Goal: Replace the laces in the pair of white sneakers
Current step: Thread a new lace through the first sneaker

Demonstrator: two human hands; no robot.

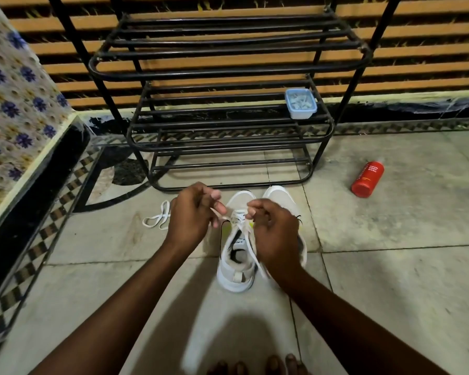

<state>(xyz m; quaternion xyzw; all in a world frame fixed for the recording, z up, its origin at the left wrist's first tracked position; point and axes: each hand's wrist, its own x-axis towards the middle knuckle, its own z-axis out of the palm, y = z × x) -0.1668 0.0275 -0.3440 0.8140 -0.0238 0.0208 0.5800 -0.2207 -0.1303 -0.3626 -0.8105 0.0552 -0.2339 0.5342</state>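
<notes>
Dim, soft light — wide-angle bending at edges, hands (228, 226) slightly blurred, shadow below.

**A Tally From Where I Stand**

Two white sneakers: the nearer sneaker (236, 269) and the farther sneaker (278, 194). Two hands, the left hand (192, 217) and the right hand (276, 239). Two laces: a loose lace (157, 219) and a threaded lace (251, 250). One red bottle (367, 180), one black rack (228, 69), one plastic tub (300, 104).

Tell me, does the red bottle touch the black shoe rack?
Apart. The head view shows bare floor between the red bottle and the shoe rack.
</notes>
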